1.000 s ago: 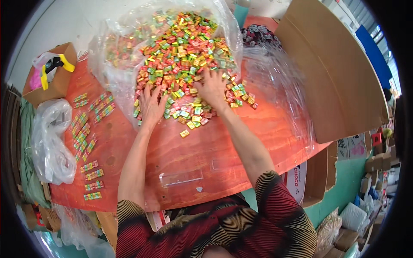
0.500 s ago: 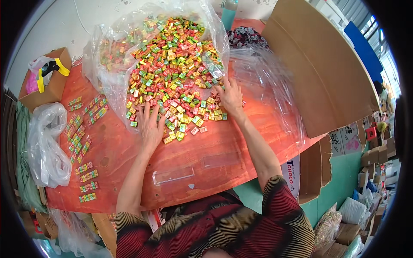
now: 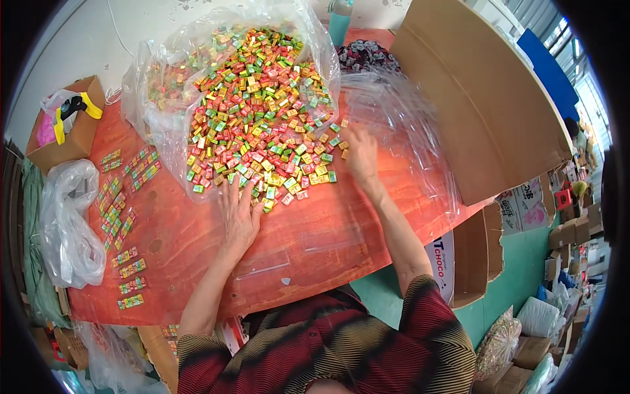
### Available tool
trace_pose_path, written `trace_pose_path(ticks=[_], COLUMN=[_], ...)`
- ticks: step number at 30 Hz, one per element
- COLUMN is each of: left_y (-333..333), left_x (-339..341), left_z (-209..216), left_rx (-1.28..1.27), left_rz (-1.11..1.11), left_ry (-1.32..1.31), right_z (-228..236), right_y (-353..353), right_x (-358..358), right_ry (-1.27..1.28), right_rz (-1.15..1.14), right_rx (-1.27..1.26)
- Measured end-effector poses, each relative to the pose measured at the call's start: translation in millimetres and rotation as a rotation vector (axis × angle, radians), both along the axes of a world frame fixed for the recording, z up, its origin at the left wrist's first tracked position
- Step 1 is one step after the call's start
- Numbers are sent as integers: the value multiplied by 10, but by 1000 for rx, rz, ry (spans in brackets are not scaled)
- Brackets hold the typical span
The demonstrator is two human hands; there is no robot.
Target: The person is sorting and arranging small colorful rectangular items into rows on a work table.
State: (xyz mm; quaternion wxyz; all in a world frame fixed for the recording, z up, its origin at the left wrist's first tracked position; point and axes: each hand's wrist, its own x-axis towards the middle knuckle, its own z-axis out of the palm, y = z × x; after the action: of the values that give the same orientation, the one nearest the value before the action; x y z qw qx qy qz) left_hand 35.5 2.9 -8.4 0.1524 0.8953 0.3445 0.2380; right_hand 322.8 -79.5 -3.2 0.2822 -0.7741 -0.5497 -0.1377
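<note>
A big heap of small wrapped candy pieces (image 3: 262,118) in red, yellow, green and orange spills out of a clear plastic bag (image 3: 154,98) onto the red tabletop. My left hand (image 3: 239,213) is open at the heap's near edge, its fingers spread and their tips against the closest pieces. Right of the heap, my right hand (image 3: 362,157) is smeared by motion. A few loose candy pieces lie beside its fingertips, and whether it holds any cannot be made out.
Short rows of candy pieces (image 3: 111,210) lie on the table's left side. Nearby are a bundled clear bag (image 3: 72,223) and a cardboard box (image 3: 85,121). Clear film (image 3: 400,125), a large cardboard carton (image 3: 479,92) and a teal bottle (image 3: 339,23) stand to the right and back.
My right hand has moved right and slightly nearer, away from the heap's edge. My left hand has drawn back a little toward me. The heap's near right edge has shifted slightly.
</note>
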Motion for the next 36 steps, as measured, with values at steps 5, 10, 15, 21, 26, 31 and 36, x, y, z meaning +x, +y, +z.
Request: trace_pose_path(ticks=[5, 10, 15, 21, 26, 31, 36], left_y=[-9, -4, -16, -13, -9, -8, -22], left_x=[23, -14, -3, -44, -15, -76, -110], left_z=[5, -3, -15, -26, 10, -42, -134], left_rx=[-4, -23, 3, 22, 15, 5, 26], left_rz=[-45, -31, -47, -16, -22, -16, -38], left_ry=[-41, -18, -15, -17, -34, -40, -25], right_z=[-175, -27, -49, -33, -133, -222, -171], right_y=[-241, -428, -450, -312, 159, 214, 99], right_x=[636, 409, 450, 430, 270, 193, -250], right_ry=[-183, -224, -357, -321, -23, 70, 183], right_rz=[-144, -344, -511, -457, 61, 9, 21], right_rx=[-159, -297, -302, -202, 44, -121, -178])
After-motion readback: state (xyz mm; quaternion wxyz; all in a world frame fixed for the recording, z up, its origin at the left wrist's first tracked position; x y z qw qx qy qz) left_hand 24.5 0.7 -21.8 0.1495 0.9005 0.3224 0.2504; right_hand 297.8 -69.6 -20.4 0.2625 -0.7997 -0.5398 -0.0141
